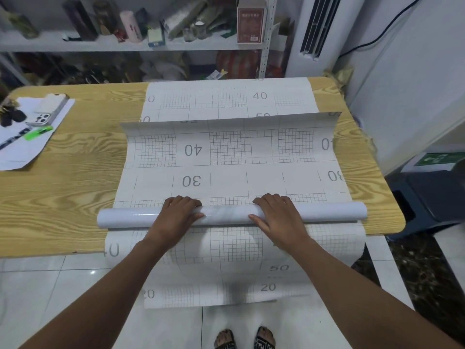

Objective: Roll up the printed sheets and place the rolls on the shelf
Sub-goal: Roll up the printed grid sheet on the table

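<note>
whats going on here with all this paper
A person is rolling up a gridded sheet on the wooden table. The left hand and right hand both grip the roll near the table's front edge, with most of the sheet unrolled beyond it. A second sheet lies underneath and hangs off the near edge. The shelf stands behind.

roll [231, 214] across near table [75, 172] edge, on upper sheet [226, 159] | left hand [176, 214], right hand [278, 214] side by side, wrapped over roll middle | lower sheet [226, 96] beneath, overhanging front edge | phone [50, 109] on papers [22, 149], far left | shelf [100, 44] behind table
</note>
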The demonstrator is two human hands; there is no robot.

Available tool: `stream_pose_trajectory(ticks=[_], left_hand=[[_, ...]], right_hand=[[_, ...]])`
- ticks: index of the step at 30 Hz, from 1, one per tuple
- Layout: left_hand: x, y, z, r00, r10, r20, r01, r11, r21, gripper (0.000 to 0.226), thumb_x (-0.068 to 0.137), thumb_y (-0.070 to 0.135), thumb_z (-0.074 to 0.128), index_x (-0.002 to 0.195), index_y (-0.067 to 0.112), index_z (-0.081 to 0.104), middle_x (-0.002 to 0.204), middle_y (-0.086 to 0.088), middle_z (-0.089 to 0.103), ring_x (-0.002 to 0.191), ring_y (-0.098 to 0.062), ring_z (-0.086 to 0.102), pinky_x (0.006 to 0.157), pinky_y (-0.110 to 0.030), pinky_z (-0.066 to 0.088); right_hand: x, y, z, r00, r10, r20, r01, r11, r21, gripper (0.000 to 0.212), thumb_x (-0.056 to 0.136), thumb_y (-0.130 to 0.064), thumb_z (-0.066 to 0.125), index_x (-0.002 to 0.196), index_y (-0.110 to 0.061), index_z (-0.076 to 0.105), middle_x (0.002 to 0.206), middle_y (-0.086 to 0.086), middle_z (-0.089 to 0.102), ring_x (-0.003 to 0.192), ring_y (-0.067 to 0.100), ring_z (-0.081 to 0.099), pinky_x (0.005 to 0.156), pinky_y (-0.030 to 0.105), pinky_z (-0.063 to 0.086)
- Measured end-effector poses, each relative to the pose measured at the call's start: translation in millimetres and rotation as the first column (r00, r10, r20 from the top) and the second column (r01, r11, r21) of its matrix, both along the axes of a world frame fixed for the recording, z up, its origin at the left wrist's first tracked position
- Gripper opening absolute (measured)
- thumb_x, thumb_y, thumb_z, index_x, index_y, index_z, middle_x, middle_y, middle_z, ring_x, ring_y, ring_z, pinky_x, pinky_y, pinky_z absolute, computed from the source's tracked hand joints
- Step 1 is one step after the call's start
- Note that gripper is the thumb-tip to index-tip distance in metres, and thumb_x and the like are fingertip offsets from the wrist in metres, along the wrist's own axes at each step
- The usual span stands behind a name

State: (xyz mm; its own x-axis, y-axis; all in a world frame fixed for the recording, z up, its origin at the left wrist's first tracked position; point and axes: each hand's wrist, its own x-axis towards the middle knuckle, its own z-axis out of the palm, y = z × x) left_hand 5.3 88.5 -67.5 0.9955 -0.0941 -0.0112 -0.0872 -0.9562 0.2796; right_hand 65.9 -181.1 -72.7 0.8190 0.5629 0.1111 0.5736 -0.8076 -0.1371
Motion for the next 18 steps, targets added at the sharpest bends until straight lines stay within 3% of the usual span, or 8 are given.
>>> stream_pose_trajectory(ticks=[7, 12, 18], left_hand=[[3.8, 0.8, -0.1, 0.999, -0.029, 0.039, 0.029, 1.000, 0.000, 0.048, 0.085, 0.048, 0.027, 0.096, 0.017, 0.063, 0.086, 0.002, 0.061, 0.084, -0.021, 0.052, 0.076, -0.022, 0.018], [5.7, 1.4, -0.1, 0.993, -0.072, 0.092, 0.068, 0.996, 0.049, 0.042, 0.086, 0.043, 0.031, 0.093, 0.017, 0.064, 0.087, 0.001, 0.060, 0.081, -0.023, 0.052, 0.074, -0.031, 0.033], [1.7, -3.5, -0.4, 0.993, -0.053, 0.103, 0.045, 0.996, 0.078, 0.044, 0.085, 0.044, 0.034, 0.109, 0.016, 0.057, 0.096, -0.002, 0.060, 0.081, -0.024, 0.056, 0.071, -0.036, 0.044]], right_hand=[[0.1, -1.6, -2.1, 0.999, 0.017, 0.035, -0.018, 1.000, 0.018, 0.049, 0.088, -0.055, 0.035, 0.110, -0.017, 0.058, 0.100, -0.002, 0.060, 0.087, 0.020, 0.056, 0.082, 0.037, 0.045], [1.5, -2.2, -5.3, 0.997, 0.034, 0.075, -0.033, 0.999, -0.006, 0.049, 0.084, -0.057, 0.039, 0.106, -0.017, 0.058, 0.098, -0.001, 0.059, 0.083, 0.021, 0.054, 0.078, 0.036, 0.044], [5.3, -1.7, -5.1, 0.993, 0.030, 0.112, -0.024, 0.998, -0.058, 0.051, 0.087, -0.057, 0.032, 0.104, -0.018, 0.060, 0.098, -0.001, 0.057, 0.080, 0.021, 0.051, 0.071, 0.033, 0.046]])
